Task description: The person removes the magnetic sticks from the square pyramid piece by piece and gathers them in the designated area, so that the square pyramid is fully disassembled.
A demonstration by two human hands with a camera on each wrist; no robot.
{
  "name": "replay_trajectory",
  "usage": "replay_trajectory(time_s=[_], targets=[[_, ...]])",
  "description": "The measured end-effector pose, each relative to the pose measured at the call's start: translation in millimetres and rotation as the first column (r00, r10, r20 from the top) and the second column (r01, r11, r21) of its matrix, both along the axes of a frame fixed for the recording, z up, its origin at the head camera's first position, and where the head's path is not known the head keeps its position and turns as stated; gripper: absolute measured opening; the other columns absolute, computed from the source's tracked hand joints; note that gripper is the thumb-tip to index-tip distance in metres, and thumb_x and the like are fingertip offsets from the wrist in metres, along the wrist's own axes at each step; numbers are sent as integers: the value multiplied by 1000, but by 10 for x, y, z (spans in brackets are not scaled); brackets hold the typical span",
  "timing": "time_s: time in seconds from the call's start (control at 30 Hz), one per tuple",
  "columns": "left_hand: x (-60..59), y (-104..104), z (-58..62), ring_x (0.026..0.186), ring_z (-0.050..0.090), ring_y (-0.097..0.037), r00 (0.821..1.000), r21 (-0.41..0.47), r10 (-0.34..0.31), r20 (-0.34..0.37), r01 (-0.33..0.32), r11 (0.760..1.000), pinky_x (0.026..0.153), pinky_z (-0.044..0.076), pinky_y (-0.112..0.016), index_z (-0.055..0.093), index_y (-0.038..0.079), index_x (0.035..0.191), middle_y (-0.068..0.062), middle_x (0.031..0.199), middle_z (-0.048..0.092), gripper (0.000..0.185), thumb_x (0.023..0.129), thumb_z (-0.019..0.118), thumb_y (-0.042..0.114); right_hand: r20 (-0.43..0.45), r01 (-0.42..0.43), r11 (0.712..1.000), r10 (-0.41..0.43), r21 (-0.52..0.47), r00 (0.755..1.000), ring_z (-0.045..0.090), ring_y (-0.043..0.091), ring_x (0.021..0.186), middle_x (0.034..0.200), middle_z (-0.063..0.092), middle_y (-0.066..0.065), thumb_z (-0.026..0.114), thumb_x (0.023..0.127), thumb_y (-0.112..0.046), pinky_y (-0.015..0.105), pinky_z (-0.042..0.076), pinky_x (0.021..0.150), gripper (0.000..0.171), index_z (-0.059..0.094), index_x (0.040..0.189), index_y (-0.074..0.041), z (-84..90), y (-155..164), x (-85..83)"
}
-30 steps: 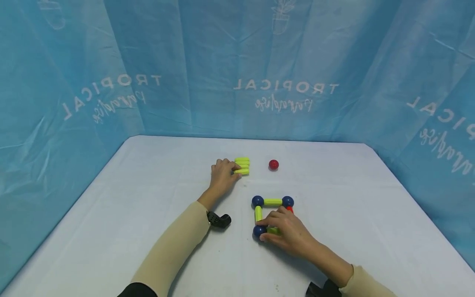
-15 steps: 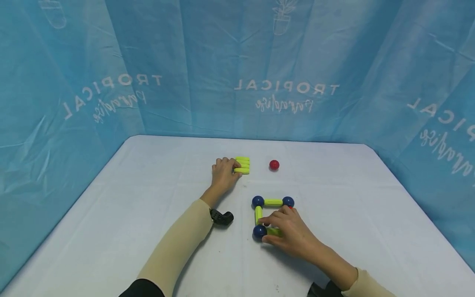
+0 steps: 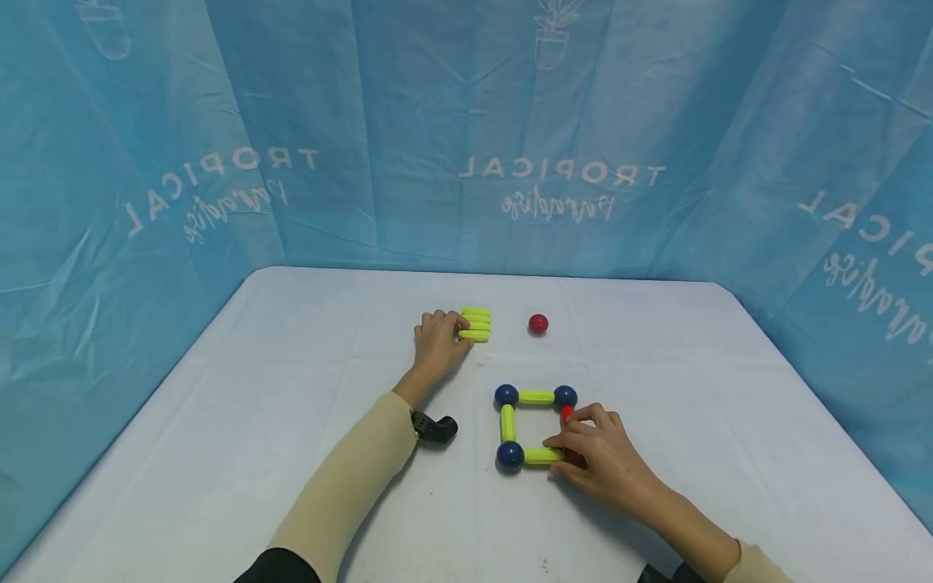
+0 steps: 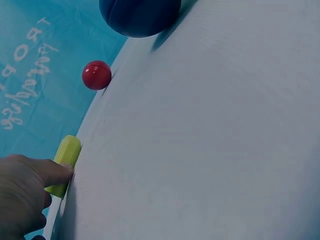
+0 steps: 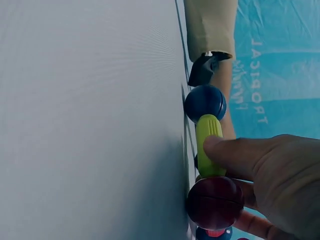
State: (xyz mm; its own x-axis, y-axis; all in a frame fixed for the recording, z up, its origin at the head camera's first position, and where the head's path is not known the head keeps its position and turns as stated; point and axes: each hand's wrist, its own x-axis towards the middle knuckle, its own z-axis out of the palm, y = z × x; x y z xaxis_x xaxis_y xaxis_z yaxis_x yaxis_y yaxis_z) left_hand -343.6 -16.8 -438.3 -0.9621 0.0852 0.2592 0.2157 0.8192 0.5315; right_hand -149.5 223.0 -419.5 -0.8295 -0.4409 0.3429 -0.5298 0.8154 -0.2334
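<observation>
A square frame of magnetic balls and sticks lies flat on the table. Blue balls [image 3: 509,456] show at its near left and both far corners, and a dark red ball [image 5: 215,202] is at the near right, mostly hidden in the head view. Yellow-green sticks [image 3: 507,423] form the left, far and near sides; a red stick [image 3: 567,414] forms the right. My right hand [image 3: 608,461] pinches the near stick [image 5: 210,127] at its right end, beside the dark red ball. Farther off, my left hand [image 3: 440,344] grips a short row of yellow-green sticks [image 3: 478,322] at its left end.
A loose red ball [image 3: 538,325] sits on the white-covered table [image 3: 656,348], right of the stick row. Printed blue sheeting [image 3: 437,113] hangs around the table's far and side edges. A black wrist device [image 3: 435,427] sticks out from the left wrist.
My right hand has slid right along the near stick, from close to the near-left blue ball to the dark red ball. The left hand's sticks lie slightly closer together; that hand has barely moved.
</observation>
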Motion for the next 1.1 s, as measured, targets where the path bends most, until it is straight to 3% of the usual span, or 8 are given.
replay_trajectory(time_s=[0.1, 0.17, 0.27, 0.43, 0.5, 0.6, 0.8, 1.1], targets=[[104, -4, 51, 98, 43, -22, 999, 36, -31, -13, 32, 999, 89, 33, -41, 63, 16, 108, -6, 100, 58, 29, 82, 72, 26, -4, -7, 1000, 7, -6, 1000, 46, 12, 102, 85, 65, -14, 82, 71, -26, 35, 34, 84, 25, 74, 94, -24, -11, 4, -5], [250, -9, 100, 96, 44, -22, 996, 71, -82, -26, 84, 994, 87, 33, -40, 64, 16, 108, -6, 100, 59, 28, 83, 71, 27, 3, -3, 1000, 3, -7, 1000, 45, 12, 102, 84, 65, -14, 82, 71, -26, 35, 34, 84, 24, 74, 93, -24, -15, 0, -6], [581, -7, 160, 95, 46, -21, 980, 141, -194, -33, 197, 970, 85, 33, -38, 66, 16, 107, -5, 99, 61, 25, 86, 68, 29, 2, -1, 1000, 1, -13, 1000, 45, 12, 102, 83, 65, -15, 82, 71, -26, 35, 34, 84, 23, 74, 92, -25, -20, 2, -13], [1210, -31, 192, 95, 48, -20, 923, 197, -384, -9, 378, 905, 85, 32, -38, 69, 16, 110, -4, 99, 64, 30, 85, 68, 33, -38, -24, 999, 23, -28, 999, 46, 13, 101, 82, 65, -15, 83, 69, -24, 36, 35, 83, 24, 74, 91, -24, -41, 3, -31], [1408, -40, 180, 94, 48, -16, 911, 164, -412, -4, 408, 898, 85, 33, -37, 69, 18, 110, -1, 98, 64, 34, 82, 71, 37, -57, -40, 999, 38, -32, 998, 47, 14, 101, 82, 65, -15, 84, 68, -23, 38, 36, 83, 24, 74, 91, -23, -50, -2, -36], [1613, -46, 141, 92, 48, -11, 914, 108, -405, -11, 404, 908, 84, 35, -35, 70, 20, 109, 3, 96, 65, 40, 76, 75, 41, -70, -51, 998, 48, -34, 996, 47, 15, 101, 82, 65, -15, 84, 68, -22, 39, 37, 83, 25, 74, 91, -23, -61, -14, -40], [1785, -30, 52, 90, 48, -7, 922, 53, -385, -41, 387, 921, 79, 34, -28, 68, 23, 111, 8, 98, 64, 46, 70, 80, 40, -55, -41, 999, 39, -33, 998, 47, 14, 103, 83, 66, -15, 83, 70, -23, 39, 37, 84, 24, 74, 92, -23, -62, -33, -44], [1791, 24, 3, 90, 48, -5, 921, -19, -378, -99, 378, 926, 81, 35, -28, 66, 28, 111, 11, 99, 62, 47, 69, 78, 46, -39, -31, 999, 30, -27, 999, 47, 14, 102, 84, 66, -14, 82, 71, -23, 39, 37, 84, 23, 74, 92, -23, -48, -63, -35]])
